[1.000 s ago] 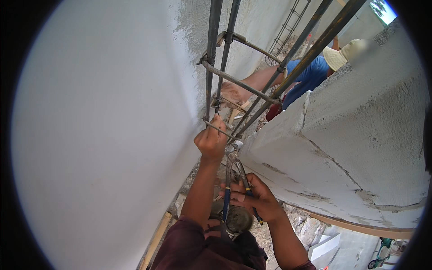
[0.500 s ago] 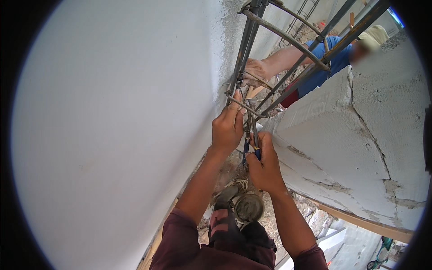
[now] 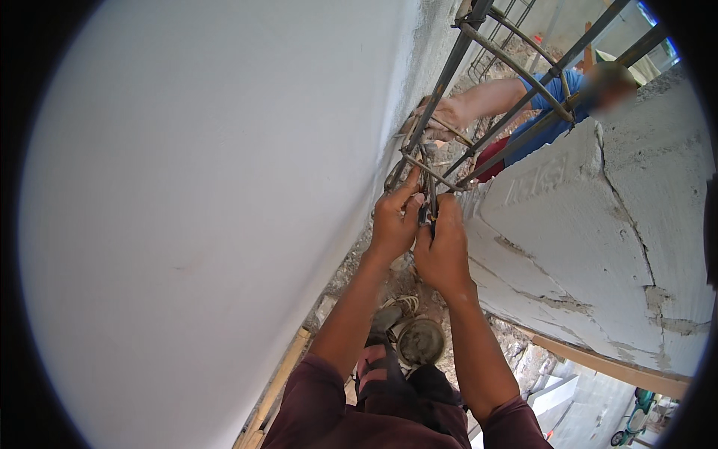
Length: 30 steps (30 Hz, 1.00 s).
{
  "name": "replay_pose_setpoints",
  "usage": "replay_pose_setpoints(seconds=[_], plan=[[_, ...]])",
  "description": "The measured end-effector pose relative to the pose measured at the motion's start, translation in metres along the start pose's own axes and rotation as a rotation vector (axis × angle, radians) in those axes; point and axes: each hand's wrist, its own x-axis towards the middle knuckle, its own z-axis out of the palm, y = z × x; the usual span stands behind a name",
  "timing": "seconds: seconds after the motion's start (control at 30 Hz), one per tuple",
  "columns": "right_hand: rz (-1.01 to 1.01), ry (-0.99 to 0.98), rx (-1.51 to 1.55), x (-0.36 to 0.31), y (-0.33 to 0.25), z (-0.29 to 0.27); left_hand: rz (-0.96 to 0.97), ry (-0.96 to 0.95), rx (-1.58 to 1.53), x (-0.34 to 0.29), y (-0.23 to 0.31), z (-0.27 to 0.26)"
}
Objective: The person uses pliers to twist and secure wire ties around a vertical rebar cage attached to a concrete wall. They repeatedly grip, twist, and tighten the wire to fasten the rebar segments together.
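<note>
My right hand (image 3: 443, 258) is closed around the handles of a pair of pincers (image 3: 431, 187), whose jaws point up at the lower end of a steel rebar cage (image 3: 449, 75). Close beside it, my left hand (image 3: 394, 228) has its index finger reaching up to the lowest stirrup (image 3: 434, 172) and its thumb against the pincers. Its other fingers are curled, and what they hold is hidden. Just beyond, another person's hand (image 3: 443, 121) grips near the same upright bar.
A smooth white wall (image 3: 209, 187) stands close on the left, a cracked block wall (image 3: 568, 232) on the right. The co-worker in a blue shirt (image 3: 538, 123) leans in behind the cage. Below me are a round bucket (image 3: 420, 343) and a bamboo pole (image 3: 278, 385).
My right hand and the pincers have moved up, closer to my left hand and the stirrup. The pincers' handles have come together. The whole view has shifted slightly.
</note>
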Motion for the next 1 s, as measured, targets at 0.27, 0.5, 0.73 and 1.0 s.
replay_pose_setpoints(seconds=[0.27, 0.5, 0.73, 1.0], plan=[[0.1, -0.155, -0.252, 0.006, -0.026, -0.02, -0.038, 0.082, -0.136, -0.011, -0.005, 0.014], [0.009, -0.223, -0.48, 0.011, -0.029, -0.029, -0.074, 0.128, -0.139, -0.015, 0.003, 0.023], [-0.115, -0.141, -0.502, 0.009, -0.026, -0.025, -0.09, 0.143, -0.21, -0.018, 0.0, 0.026], [-0.004, -0.13, -0.181, 0.004, -0.033, -0.023, -0.187, 0.075, -0.351, -0.022, 0.006, 0.015]])
